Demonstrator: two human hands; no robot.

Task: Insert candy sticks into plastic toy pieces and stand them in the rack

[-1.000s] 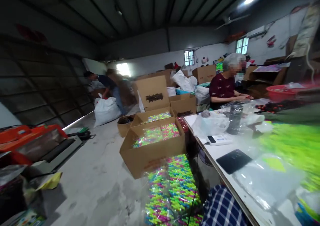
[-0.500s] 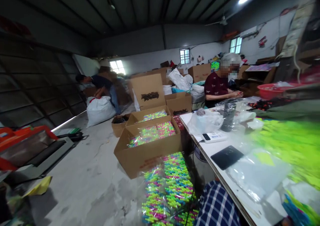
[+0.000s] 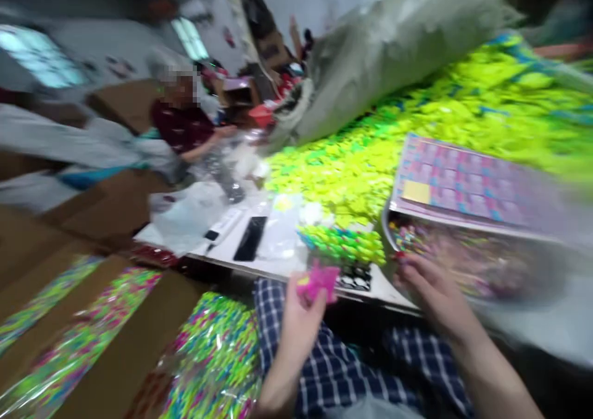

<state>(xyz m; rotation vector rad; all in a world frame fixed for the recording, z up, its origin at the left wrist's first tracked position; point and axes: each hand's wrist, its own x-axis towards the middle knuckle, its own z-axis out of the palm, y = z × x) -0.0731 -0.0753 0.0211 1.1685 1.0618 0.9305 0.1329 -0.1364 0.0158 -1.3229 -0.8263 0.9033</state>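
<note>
My left hand [image 3: 299, 311] is closed round a bright pink plastic piece [image 3: 323, 285] above my lap, at the table's front edge. My right hand [image 3: 428, 289] is at the near left corner of a grey bin [image 3: 388, 237], its thumb and fingers pinched together. A small red spot shows at those fingertips; blur hides what it is. Small multicoloured pieces [image 3: 467, 255] fill the bin, and a pink and blue printed sheet [image 3: 458, 175] lies across its back. Between my hands, a bundle of green and yellow plastic pieces [image 3: 345, 244] rests on the table.
Yellow-green pieces [image 3: 445, 110] are heaped behind, under a large grey sack [image 3: 389, 48]. A black phone [image 3: 250, 238] and clear bags [image 3: 280, 233] lie on the left. Open cartons [image 3: 125, 320] and a filled bag [image 3: 217, 345] stand lower left. A co-worker [image 3: 183, 119] sits beyond the table.
The view has swung right and down, from the floor and cartons to the table in front of me. Both my hands, the pink piece and the bin are now in sight.
</note>
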